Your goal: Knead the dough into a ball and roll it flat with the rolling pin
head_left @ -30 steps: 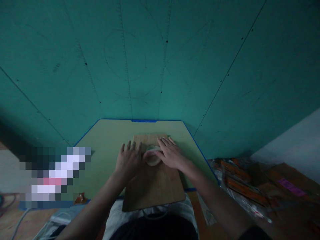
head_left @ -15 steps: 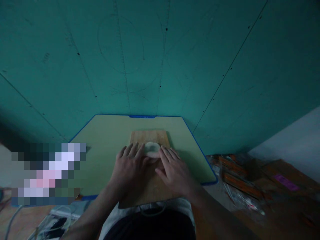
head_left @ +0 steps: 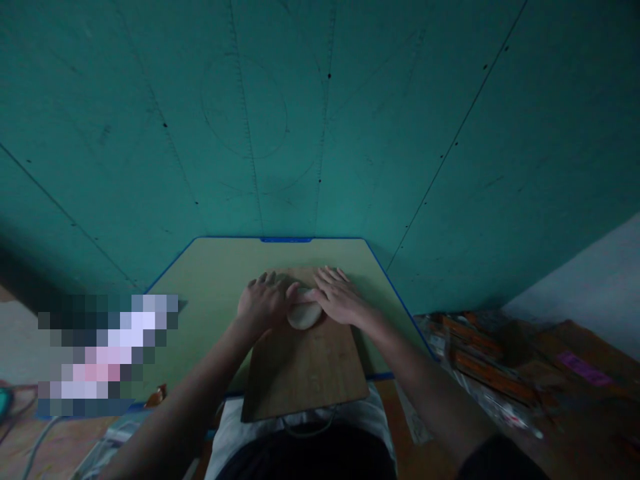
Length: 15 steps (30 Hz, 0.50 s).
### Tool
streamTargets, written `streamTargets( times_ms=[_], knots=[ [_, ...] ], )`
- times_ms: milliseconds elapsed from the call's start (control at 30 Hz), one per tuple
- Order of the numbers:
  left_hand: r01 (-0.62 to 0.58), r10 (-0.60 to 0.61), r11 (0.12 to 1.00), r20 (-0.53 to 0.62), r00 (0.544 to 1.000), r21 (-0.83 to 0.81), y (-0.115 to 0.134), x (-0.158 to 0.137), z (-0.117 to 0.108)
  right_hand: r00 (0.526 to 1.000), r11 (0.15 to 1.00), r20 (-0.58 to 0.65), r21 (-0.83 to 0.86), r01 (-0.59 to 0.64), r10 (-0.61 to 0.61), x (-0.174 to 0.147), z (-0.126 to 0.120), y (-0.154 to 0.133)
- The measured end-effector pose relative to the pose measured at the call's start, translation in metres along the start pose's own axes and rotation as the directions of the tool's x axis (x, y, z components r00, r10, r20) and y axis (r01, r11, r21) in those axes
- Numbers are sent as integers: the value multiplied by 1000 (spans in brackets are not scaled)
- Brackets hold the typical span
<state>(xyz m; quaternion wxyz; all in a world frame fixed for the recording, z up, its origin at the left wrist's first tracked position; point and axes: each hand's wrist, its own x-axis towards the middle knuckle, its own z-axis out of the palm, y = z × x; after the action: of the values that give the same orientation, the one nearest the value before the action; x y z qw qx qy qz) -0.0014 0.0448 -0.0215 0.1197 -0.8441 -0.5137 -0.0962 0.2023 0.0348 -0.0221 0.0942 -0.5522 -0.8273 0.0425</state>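
Observation:
A pale, round, flattened piece of dough (head_left: pixel 305 317) lies on a wooden cutting board (head_left: pixel 307 370). Its far edge looks raised or folded between my thumbs. On the dough's left side is my left hand (head_left: pixel 265 301), its thumb touching the dough and its fingers stretched forward over the board. My right hand (head_left: pixel 340 297) presses at the right side with its thumb, the other fingers spread flat beyond the dough. Neither hand is wrapped around it. Part of the dough's far side is hidden under the thumbs.
A pale tabletop (head_left: pixel 220 260) with blue edging supports the board, whose near end reaches my lap. Behind it rises a green wall (head_left: pixel 280 133). Cardboard boxes (head_left: pixel 575 353) and plastic-wrapped items (head_left: pixel 480 360) lie at right. A blurred-out object (head_left: pixel 120 347) is at left.
My hands have moved forward and turned inward, with the thumbs now on the dough's far part. More of the dough's near side and of the board shows.

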Motion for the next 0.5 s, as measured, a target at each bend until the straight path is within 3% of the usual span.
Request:
streamTargets(
  times_ms=[200, 500],
  knots=[
    [55, -55, 998, -2, 999, -4, 26, -50, -13, 993, 999, -102, -22, 48, -50, -58, 3, -17],
    [-127, 121, 991, -132, 984, -39, 34, -98, -21, 974, 991, -181, -1, 135, -133, -100, 7, -15]
  ],
)
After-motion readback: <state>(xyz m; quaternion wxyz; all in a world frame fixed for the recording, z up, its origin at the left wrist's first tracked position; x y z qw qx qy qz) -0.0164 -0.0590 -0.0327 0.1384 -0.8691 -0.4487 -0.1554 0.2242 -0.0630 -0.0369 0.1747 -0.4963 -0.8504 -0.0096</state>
